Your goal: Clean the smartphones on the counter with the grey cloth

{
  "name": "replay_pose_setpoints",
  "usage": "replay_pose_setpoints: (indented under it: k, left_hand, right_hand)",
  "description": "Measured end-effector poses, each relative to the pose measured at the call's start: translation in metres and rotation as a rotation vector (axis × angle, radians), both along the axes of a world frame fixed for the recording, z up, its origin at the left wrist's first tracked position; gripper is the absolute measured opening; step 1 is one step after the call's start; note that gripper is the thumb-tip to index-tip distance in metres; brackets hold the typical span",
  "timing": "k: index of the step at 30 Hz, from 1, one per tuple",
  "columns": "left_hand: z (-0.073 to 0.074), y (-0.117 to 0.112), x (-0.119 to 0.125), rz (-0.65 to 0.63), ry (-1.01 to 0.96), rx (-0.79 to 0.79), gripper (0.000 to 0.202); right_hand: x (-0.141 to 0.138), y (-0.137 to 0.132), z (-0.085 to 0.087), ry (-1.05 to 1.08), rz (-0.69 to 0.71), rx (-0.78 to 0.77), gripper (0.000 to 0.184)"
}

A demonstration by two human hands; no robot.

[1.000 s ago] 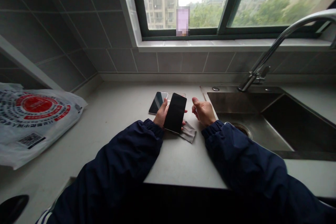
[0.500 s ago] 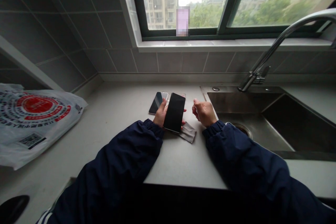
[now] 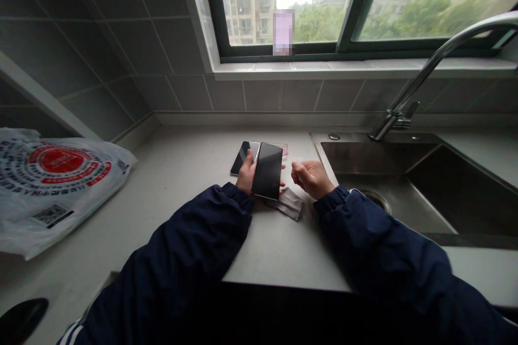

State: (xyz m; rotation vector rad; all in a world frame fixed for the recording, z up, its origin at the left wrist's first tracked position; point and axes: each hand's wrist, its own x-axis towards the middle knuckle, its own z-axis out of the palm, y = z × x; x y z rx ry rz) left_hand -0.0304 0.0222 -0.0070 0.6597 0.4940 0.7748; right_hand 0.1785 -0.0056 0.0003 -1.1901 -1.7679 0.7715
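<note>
The left hand gripped a black smartphone at lower centre of the frame, fingers curled behind it and thumb along its edge; a second phone lay just beside it on the worktop, partly beneath its upper corner; a grey cloth lay under its lower edge; the right hand hovered just right of the phone, half-closed with fingertips drawn together, no held object visible; close on that side ran the steel sink's rim; open worktop stretched left toward a white plastic bag.
</note>
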Motion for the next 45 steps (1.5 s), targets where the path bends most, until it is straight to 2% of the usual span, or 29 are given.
replay_pose_setpoints:
  k: [8, 16, 29, 31, 35, 40, 42, 45]
  left_hand:
    - [-0.001, 0.002, -0.001, -0.005, -0.01, -0.015, 0.091]
    - [-0.002, 0.0, 0.001, -0.029, -0.035, 0.013, 0.089]
    - [-0.004, 0.001, 0.0, -0.044, -0.09, -0.04, 0.086]
    - [-0.004, 0.001, 0.0, -0.038, -0.087, -0.03, 0.086]
    - [-0.005, 0.002, 0.0, -0.033, -0.061, 0.001, 0.089]
    - [-0.009, 0.004, -0.003, -0.055, -0.059, 0.011, 0.09]
    - [-0.01, 0.006, -0.004, -0.07, -0.066, 0.004, 0.091]
    - [-0.01, 0.006, -0.004, -0.076, -0.086, 0.006, 0.09]
  right_hand:
    - [0.0, 0.002, -0.002, -0.022, 0.035, 0.011, 0.071]
    - [0.005, 0.005, -0.002, 0.06, -0.165, -0.004, 0.073]
    - [0.011, 0.013, -0.003, 0.221, -0.348, -0.014, 0.069]
    - [0.01, 0.012, -0.003, 0.23, -0.304, -0.044, 0.069]
    - [0.004, 0.006, 0.0, 0.184, -0.1, -0.125, 0.067]
    - [-0.005, -0.003, 0.003, 0.155, 0.062, -0.182, 0.068]
    - [-0.007, -0.005, 0.003, 0.148, 0.098, -0.191, 0.068]
    - [-0.005, -0.003, 0.003, 0.177, 0.052, -0.165, 0.068]
